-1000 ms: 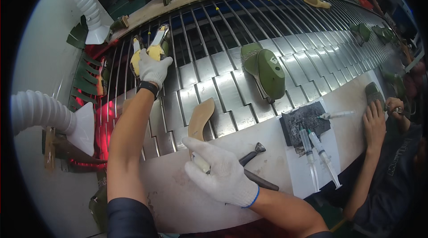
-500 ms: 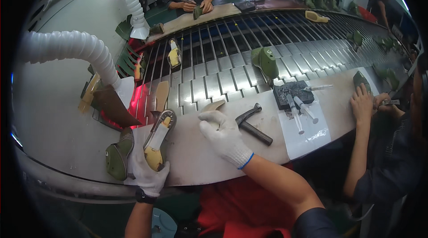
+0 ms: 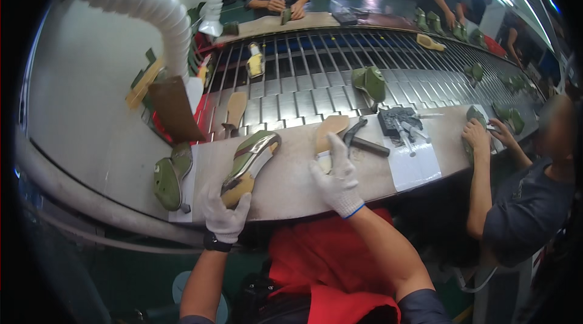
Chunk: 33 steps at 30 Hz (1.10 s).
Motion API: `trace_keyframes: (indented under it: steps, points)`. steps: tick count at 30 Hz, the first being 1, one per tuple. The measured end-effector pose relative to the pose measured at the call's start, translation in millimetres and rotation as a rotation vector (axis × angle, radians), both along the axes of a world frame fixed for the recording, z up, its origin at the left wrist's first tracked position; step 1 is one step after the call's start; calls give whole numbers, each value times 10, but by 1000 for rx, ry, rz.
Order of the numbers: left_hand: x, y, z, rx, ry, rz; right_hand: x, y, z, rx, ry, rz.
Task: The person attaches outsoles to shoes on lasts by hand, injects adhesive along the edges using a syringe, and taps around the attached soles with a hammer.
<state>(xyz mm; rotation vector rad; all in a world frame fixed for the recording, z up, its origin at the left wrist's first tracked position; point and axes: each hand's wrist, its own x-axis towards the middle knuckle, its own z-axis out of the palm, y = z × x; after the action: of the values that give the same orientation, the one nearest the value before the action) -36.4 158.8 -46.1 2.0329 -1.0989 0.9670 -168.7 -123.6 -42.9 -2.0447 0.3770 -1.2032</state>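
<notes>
My gloved left hand [image 3: 225,211] is closed round the toe end of a green shoe upper [image 3: 246,149], which is tilted with its yellowish underside and a shiny band along its edge showing. In my gloved right hand [image 3: 339,181] is a tan shoe sole [image 3: 331,128], gripped near its lower, white end between thumb and fingers. A hammer [image 3: 367,145] with a dark handle lies just right of that hand. Left of the shoe in my left hand, another green shoe [image 3: 169,183] stands on a white sheet at the bench's left end.
A dark block [image 3: 398,119] with syringes [image 3: 405,142] sits on white paper [image 3: 416,169]. Beyond the bench [image 3: 285,187] runs a slatted metal conveyor [image 3: 291,105] carrying shoes and a tan sole [image 3: 237,108]. White ducts [image 3: 146,5] hang at left. A co-worker [image 3: 522,196] works close on the right.
The shoe in my left hand has been tilted so its green side shows. My right hand has lifted the tan sole into view. The head view has shifted.
</notes>
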Motion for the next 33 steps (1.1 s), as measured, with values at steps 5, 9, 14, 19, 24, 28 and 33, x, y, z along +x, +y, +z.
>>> trace_keyframes:
  steps: [5, 9, 14, 19, 24, 28, 33]
  points:
    - [22, -13, -71, -104, 55, -33, -138, -252, 105, -305, 104, -30]
    - [38, 9, -115, -116, 152, -64, -81, -137, 675, -750, 557, 245]
    - [48, 42, -5, -131, 217, -102, 91, 25, 1009, -232, 554, 414]
    - [91, 7, -64, -159, 189, -115, 307, 83, 812, 414, 18, 343]
    - [79, -58, -21, -132, 166, -116, 309, 282, 213, 1022, 119, 445]
    - [80, 51, -41, -104, 174, -102, 338, 270, 622, 834, 325, 326]
    - [33, 20, 15, -82, 192, -94, 262, 127, 328, 708, 283, 292]
